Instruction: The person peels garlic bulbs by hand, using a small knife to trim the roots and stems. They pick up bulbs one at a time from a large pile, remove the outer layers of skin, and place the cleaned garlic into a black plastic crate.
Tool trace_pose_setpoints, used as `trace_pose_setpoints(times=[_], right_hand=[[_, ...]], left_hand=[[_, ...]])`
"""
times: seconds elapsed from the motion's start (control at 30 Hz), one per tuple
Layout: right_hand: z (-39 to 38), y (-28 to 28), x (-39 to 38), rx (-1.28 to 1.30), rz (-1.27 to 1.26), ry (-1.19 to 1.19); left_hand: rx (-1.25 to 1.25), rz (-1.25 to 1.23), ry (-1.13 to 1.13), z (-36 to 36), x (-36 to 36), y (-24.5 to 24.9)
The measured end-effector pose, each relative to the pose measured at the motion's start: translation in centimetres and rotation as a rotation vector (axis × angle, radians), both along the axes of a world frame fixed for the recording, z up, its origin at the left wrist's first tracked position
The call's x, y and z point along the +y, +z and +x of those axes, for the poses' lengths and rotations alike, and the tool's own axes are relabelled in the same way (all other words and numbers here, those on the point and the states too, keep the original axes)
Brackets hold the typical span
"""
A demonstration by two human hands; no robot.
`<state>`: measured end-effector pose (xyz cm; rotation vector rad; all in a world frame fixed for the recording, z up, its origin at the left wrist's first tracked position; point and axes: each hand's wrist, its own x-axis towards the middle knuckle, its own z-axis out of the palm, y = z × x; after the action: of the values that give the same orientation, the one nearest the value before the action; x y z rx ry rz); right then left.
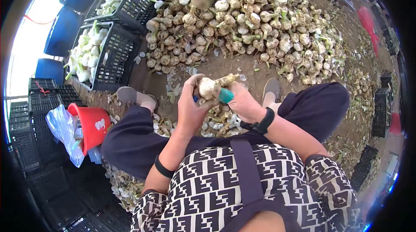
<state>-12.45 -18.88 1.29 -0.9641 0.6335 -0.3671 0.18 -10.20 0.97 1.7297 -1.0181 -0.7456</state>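
Bare earth floor (225,65) under a bright open side at nine o'clock; a person sits low on it with knees spread. A broad heap of unpeeled garlic (242,20), soil-stained and with green stalks, lies at twelve o'clock, just past the feet, probably so that a bulb can be drawn without rising. Two black crates stand at ten o'clock: the nearer crate (115,59) and the farther crate (143,2) both hold clean white bulbs, kept apart from the dirty heap. Empty stacked crates (26,119) wait at nine o'clock. A red bucket (93,124) lies tilted at eight o'clock beside the left knee, with a clear plastic bag (63,132) against it. Loose skins (221,121) lie between the legs, directly under the hands, where they would naturally drop. The left grip (190,106) is wrapped around a single bulb (208,88), held at the centre above the lap and turned toward the other hand. The right grip (242,102) is clenched on a teal-handled tool (225,96) that touches the bulb; its working end is hidden.
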Motion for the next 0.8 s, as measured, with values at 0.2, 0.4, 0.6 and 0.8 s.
trace_pose_setpoints(times=[0.2, 0.4, 0.6, 0.8], right_hand=[[0.9, 0.4, -0.3, 0.041, 0.059, 0.030], [1.8, -1.1, -0.7, -0.066, 0.024, -0.026], [0.7, 0.0, -2.7, -0.059, -0.240, 0.108], [0.4, 1.4, -2.4, -0.043, -0.131, 0.124]], left_hand=[[-0.208, -0.120, -0.037, 1.0, 0.3, -0.8], [0.361, -0.218, 0.049, 1.1, 0.0, -0.2], [0.850, -0.193, 0.047, 1.1, 0.0, -0.1], [1.041, -0.052, 0.149, 0.6, 0.0, 0.2]])
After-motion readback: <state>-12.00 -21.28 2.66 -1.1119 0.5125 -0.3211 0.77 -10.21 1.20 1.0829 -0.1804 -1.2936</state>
